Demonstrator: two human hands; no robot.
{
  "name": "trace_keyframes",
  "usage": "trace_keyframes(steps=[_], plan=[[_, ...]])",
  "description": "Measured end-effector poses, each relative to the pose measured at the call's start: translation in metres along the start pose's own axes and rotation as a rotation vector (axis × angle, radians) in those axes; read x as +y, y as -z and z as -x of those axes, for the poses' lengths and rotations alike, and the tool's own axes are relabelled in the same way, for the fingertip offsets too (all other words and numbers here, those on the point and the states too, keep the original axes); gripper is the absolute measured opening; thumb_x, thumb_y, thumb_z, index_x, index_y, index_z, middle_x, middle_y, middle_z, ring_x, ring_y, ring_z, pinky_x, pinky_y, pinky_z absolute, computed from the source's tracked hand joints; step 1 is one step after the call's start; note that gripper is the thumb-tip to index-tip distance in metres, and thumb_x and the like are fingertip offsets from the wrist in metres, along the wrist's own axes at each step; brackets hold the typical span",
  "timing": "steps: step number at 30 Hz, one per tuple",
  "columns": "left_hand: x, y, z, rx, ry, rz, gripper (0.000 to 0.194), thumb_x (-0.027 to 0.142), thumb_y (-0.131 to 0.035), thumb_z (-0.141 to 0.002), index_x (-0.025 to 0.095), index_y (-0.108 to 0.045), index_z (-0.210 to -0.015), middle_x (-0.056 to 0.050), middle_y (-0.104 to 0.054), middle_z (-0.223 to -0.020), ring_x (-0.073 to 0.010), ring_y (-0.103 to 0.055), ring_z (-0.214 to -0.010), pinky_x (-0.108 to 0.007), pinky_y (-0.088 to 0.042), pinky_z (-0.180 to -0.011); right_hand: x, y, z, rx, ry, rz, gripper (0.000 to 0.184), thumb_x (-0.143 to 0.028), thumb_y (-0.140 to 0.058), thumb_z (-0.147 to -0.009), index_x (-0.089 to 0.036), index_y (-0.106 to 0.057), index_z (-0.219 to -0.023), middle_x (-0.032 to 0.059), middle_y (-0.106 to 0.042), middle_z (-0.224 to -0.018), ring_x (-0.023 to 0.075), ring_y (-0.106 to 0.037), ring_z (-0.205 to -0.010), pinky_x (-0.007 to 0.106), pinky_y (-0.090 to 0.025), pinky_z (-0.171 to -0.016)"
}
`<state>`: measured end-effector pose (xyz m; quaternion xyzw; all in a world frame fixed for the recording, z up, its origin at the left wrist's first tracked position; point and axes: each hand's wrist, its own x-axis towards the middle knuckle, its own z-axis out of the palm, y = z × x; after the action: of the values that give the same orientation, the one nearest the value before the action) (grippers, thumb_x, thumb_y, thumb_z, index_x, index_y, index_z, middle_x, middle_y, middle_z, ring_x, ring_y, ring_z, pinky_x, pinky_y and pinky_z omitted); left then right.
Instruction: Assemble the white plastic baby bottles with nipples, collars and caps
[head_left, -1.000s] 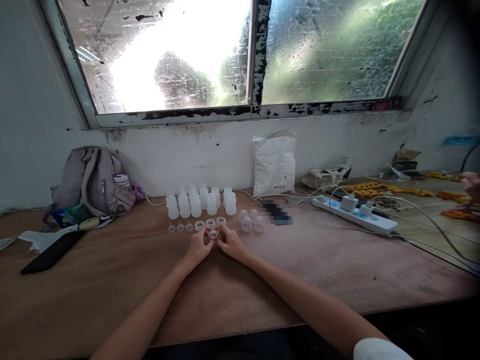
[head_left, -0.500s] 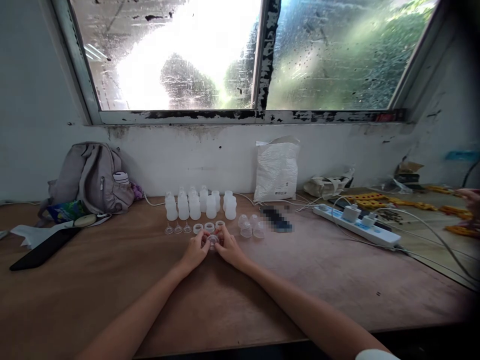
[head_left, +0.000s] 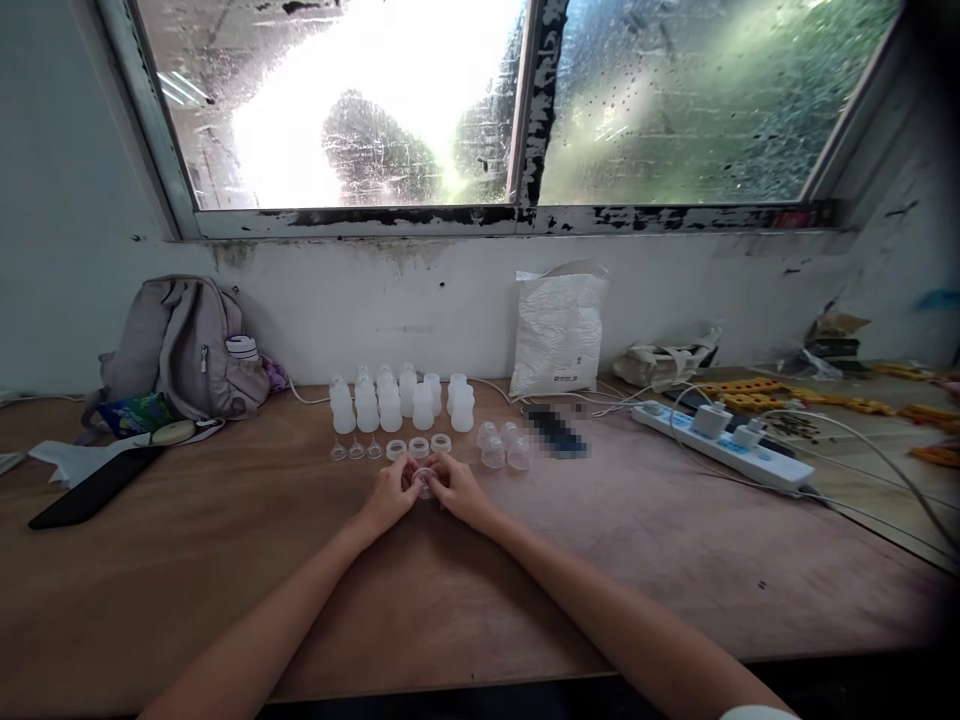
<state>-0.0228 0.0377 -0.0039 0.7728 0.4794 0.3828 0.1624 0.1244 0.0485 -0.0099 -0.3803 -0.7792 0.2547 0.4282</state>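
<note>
My left hand (head_left: 391,495) and my right hand (head_left: 459,492) meet over the table, fingers pinched round a baby bottle collar ring (head_left: 425,483). Something clear, seemingly a bottle nipple, shows in the ring; my fingers partly cover it. Just beyond my fingertips lie three white collar rings (head_left: 418,446) in a row. Left of these stand three clear bottle nipples (head_left: 356,451) on their wide bases. Several frosted baby bottles (head_left: 390,412) form rows behind, some topped with clear caps. To the right of my hands sit several clear dome caps (head_left: 493,456).
A phone-like dark object (head_left: 556,432), blurred out, lies past the caps. Farther right are a white power strip (head_left: 724,445) with cables and yellow parts (head_left: 750,392). A white plastic bag (head_left: 559,335) leans on the wall. At left are a grey backpack (head_left: 180,350) and a black flat case (head_left: 97,490).
Both hands stay on the ring, which appears tilted differently between the fingers. The view has shifted slightly, and another person's hand at the far right edge is out of sight.
</note>
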Motion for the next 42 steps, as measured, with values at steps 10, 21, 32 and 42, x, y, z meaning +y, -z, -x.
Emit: trace_keyframes(steps=[10, 21, 32, 42], plan=[[0.002, 0.002, 0.001, 0.003, -0.030, -0.045, 0.008, 0.021, -0.044, -0.074, 0.018, -0.048, -0.080, 0.002, -0.053, -0.060, -0.0106, -0.050, -0.054, -0.020, -0.036, -0.053, 0.001, -0.001, 0.001, 0.014, 0.051, 0.019, 0.013, -0.011, -0.045, -0.069, -0.018, -0.049, -0.080, -0.0030, -0.055, -0.061, 0.0092, -0.048, -0.053, 0.018, -0.034, -0.051], [0.003, -0.003, 0.001, 0.044, -0.003, -0.029, 0.009, 0.017, -0.046, -0.071, 0.019, -0.047, -0.080, 0.004, -0.050, -0.060, -0.0095, -0.047, -0.052, -0.020, -0.037, -0.053, -0.001, -0.005, 0.002, 0.064, 0.022, 0.158, 0.017, -0.010, -0.045, -0.069, -0.019, -0.051, -0.083, -0.0007, -0.058, -0.065, 0.0116, -0.052, -0.057, 0.020, -0.037, -0.056], [-0.003, 0.001, 0.000, 0.083, 0.129, -0.101, 0.011, 0.021, -0.047, -0.073, 0.021, -0.046, -0.083, 0.001, -0.057, -0.069, -0.0139, -0.054, -0.062, -0.023, -0.038, -0.058, -0.013, -0.002, 0.008, 0.033, 0.154, 0.161, 0.023, -0.015, -0.044, -0.075, -0.019, -0.049, -0.097, 0.0000, -0.057, -0.069, 0.0109, -0.051, -0.056, 0.020, -0.038, -0.056], [0.002, 0.001, 0.007, 0.018, 0.106, -0.166, 0.015, 0.019, -0.044, -0.074, 0.021, -0.048, -0.088, 0.000, -0.060, -0.072, -0.0157, -0.056, -0.065, -0.024, -0.038, -0.060, -0.009, -0.006, 0.011, 0.046, 0.183, 0.222, 0.019, -0.012, -0.044, -0.072, -0.018, -0.051, -0.089, 0.0012, -0.057, -0.069, 0.0117, -0.051, -0.058, 0.020, -0.038, -0.056]])
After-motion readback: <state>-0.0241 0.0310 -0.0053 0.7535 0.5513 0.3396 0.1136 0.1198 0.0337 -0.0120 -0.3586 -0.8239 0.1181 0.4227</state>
